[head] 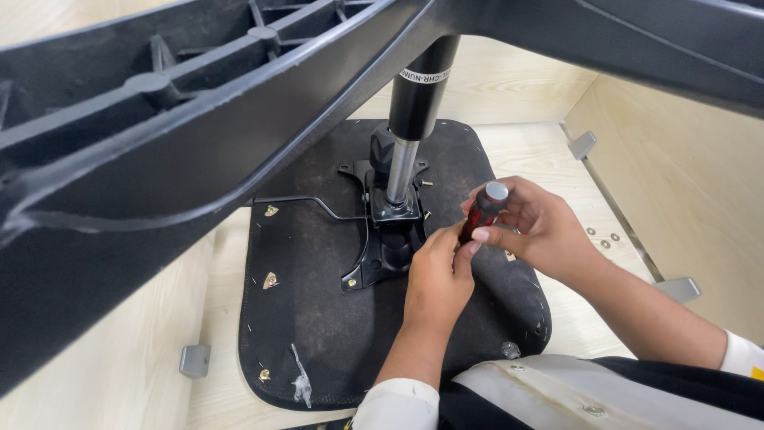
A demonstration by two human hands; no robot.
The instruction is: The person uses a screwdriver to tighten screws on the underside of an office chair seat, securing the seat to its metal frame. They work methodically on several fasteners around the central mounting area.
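Screwdriver (480, 212) with a red-and-black ribbed handle and a flat silver cap on its end stands tilted over the right side of an upturned chair seat (318, 318), its shaft hidden behind the fingers. The right hand (535, 227) wraps closed around the handle from the right, thumb along its lower part. The left hand (436, 275) sits just below and in front, fingers curled together around the tool's lower end, touching the right thumb; whether it pinches the shaft or a screw cannot be told.

Just left of both hands, a black metal mounting plate (382, 255) is fixed at the seat's middle, glossy and angular, with a thin bent lever rod (306, 201) reaching leftward. From the plate rises a gas lift cylinder (414, 111), a bright steel piston below a fat black tube. The seat's underside is covered in dusty black fabric, stapled round the edge, with small brass fittings (270, 279) along its left side. Ribbed black plastic legs of the chair base (159, 143) cross the top of the view. Everything lies on a pale wooden surface (119, 366) with grey metal brackets (194, 360).
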